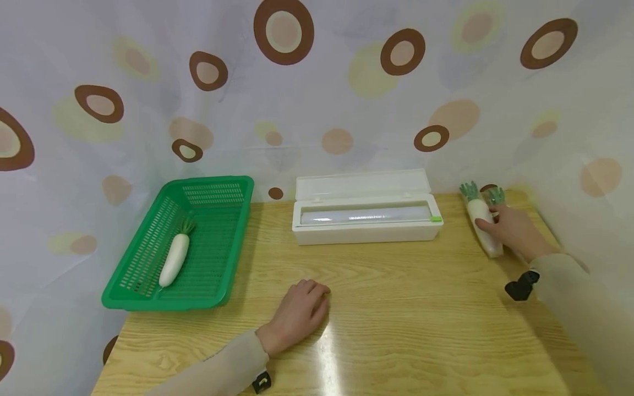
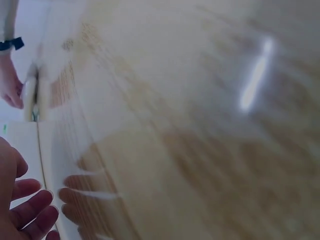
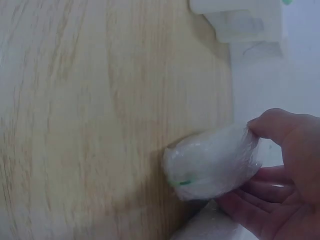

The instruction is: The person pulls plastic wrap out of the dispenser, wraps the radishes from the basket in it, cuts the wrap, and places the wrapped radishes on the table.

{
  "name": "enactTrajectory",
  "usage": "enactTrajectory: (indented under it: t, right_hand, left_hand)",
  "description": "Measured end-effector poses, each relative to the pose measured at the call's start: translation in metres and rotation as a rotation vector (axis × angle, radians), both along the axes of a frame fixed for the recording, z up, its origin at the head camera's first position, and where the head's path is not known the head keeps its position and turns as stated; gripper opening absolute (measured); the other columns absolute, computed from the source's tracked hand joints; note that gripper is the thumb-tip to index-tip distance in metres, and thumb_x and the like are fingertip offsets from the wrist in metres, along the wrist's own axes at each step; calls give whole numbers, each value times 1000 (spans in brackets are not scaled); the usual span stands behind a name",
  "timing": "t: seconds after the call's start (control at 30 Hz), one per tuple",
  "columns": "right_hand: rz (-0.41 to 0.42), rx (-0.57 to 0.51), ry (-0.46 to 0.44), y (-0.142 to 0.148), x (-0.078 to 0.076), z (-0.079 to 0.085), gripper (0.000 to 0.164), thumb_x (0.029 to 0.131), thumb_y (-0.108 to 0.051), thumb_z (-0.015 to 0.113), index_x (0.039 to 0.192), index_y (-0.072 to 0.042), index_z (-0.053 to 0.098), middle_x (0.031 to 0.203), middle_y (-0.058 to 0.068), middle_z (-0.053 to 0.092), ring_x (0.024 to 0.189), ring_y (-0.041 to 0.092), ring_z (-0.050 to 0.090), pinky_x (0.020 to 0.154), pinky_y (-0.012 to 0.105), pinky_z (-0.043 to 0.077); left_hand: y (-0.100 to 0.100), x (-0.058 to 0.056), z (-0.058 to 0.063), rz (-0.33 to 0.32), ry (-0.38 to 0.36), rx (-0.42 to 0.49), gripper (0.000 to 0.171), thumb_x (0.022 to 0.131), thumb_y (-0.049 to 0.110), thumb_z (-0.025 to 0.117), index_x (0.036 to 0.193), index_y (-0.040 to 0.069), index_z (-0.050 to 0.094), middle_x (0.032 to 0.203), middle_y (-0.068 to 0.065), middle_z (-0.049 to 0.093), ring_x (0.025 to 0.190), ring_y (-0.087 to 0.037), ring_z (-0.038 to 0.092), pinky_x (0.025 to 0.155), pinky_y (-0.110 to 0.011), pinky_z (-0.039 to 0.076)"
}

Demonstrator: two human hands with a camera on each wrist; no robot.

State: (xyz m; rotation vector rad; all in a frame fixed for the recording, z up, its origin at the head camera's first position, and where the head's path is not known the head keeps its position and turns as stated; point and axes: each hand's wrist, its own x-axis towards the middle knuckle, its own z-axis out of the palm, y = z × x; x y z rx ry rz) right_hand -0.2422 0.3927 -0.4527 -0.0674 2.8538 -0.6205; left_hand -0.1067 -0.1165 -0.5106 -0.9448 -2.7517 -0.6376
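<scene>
My right hand [image 1: 515, 228] grips a white radish [image 1: 479, 212] at the table's right side, thumb on one side and fingers on the other. Clear plastic film covers this radish [image 3: 212, 162] in the right wrist view. Close beside it lies a second wrapped radish [image 3: 210, 222], partly hidden by the hand; its green leaf stubs show in the head view. My left hand [image 1: 299, 313] is low over the front middle of the table, fingers loosely bent and holding nothing. In the green basket [image 1: 228, 258] on the left lies another white radish [image 1: 175, 258] with green leaf stubs.
A long white box [image 1: 366, 234] stands at the table's back middle, its lid [image 1: 364, 184] raised. Inside lies a roll of clear film [image 1: 366, 215], and a small green piece [image 1: 436, 219] sits at its right end. A patterned sheet [image 1: 317, 99] hangs behind the wooden table [image 1: 396, 297].
</scene>
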Motion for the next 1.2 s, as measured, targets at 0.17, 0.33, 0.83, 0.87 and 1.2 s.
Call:
enactTrajectory:
  t: [0.17, 0.33, 0.83, 0.87, 1.2]
  right_hand:
    - [37, 38, 38, 1, -7, -11, 78, 109, -40, 49, 143, 28, 34, 129, 48, 52, 112, 60, 56, 92, 68, 48]
    - [64, 44, 88, 0, -9, -12, 71, 108, -34, 53, 141, 28, 39, 119, 46, 59, 101, 57, 61, 88, 66, 49]
    - [104, 94, 103, -3, -8, -14, 74, 108, -34, 54, 138, 31, 37, 120, 48, 56, 93, 49, 65, 80, 58, 51]
    - [105, 93, 106, -3, -7, -14, 74, 108, -34, 54, 138, 31, 37, 120, 48, 57, 91, 48, 65, 78, 56, 51]
    - [97, 69, 118, -5, -7, -12, 70, 109, -34, 51, 137, 30, 41, 108, 40, 64, 83, 39, 64, 77, 55, 49]
  left_hand:
    - [1, 0, -2, 1, -5, -4, 18, 104, 18, 63, 117, 8, 71, 103, -3, 70, 94, -20, 63, 79, -37, 52]
    - [1, 0, -2, 4, -15, -3, 20, 105, 20, 61, 118, 9, 71, 104, -2, 70, 95, -20, 64, 81, -37, 52]
    - [1, 1, 1, 4, -43, -6, 21, 106, 21, 59, 120, 9, 70, 106, -3, 70, 96, -19, 64, 84, -38, 54]
    - [1, 1, 1, 2, -41, -4, 21, 106, 20, 59, 119, 9, 70, 106, -3, 70, 96, -20, 64, 84, -38, 54]
    - [2, 2, 1, 7, -48, 0, 20, 107, 20, 58, 119, 9, 70, 106, -3, 70, 95, -19, 64, 83, -38, 55]
